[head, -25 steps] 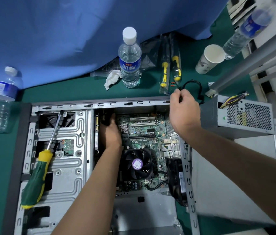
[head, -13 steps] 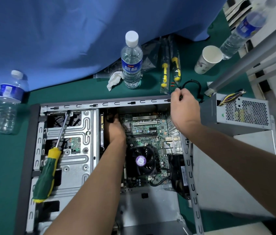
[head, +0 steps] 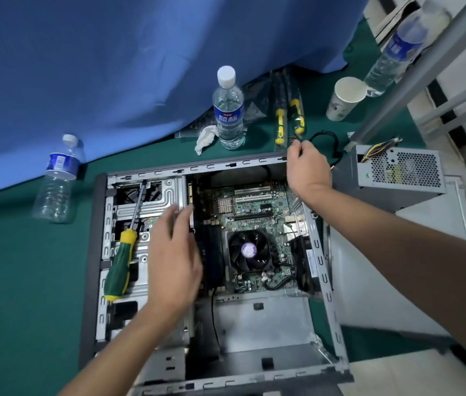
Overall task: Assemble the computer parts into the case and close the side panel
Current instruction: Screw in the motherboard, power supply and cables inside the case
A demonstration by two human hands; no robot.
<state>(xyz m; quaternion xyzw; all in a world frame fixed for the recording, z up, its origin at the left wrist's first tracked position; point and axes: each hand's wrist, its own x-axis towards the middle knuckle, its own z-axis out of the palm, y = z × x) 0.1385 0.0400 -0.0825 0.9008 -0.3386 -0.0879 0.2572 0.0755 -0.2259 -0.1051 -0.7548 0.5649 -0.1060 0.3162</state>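
The open computer case [head: 94,252] lies flat on the green table. Inside it sit the motherboard [head: 254,212] and the black CPU fan [head: 250,250]. My left hand [head: 174,258] hovers with its fingers spread over the seam between the drive cage [head: 151,195] and the motherboard; it is blurred and holds nothing. My right hand [head: 307,167] curls its fingers over the case's far right corner. The grey power supply [head: 397,172] stands outside the case to the right. The pale side panel [head: 383,281] lies beside the case under my right forearm.
A green and yellow screwdriver [head: 120,267] rests on the drive cage. Behind the case stand a water bottle [head: 229,110], a crumpled tissue [head: 206,138], bagged screwdrivers [head: 289,118], a black cable [head: 326,135] and a paper cup [head: 346,98]. Another bottle [head: 57,181] lies at left. A metal frame bar [head: 397,90] slants at right.
My left hand has come up out of the case beside the motherboard and moved left and nearer me, fingers spread. My right hand stays at the far right corner.
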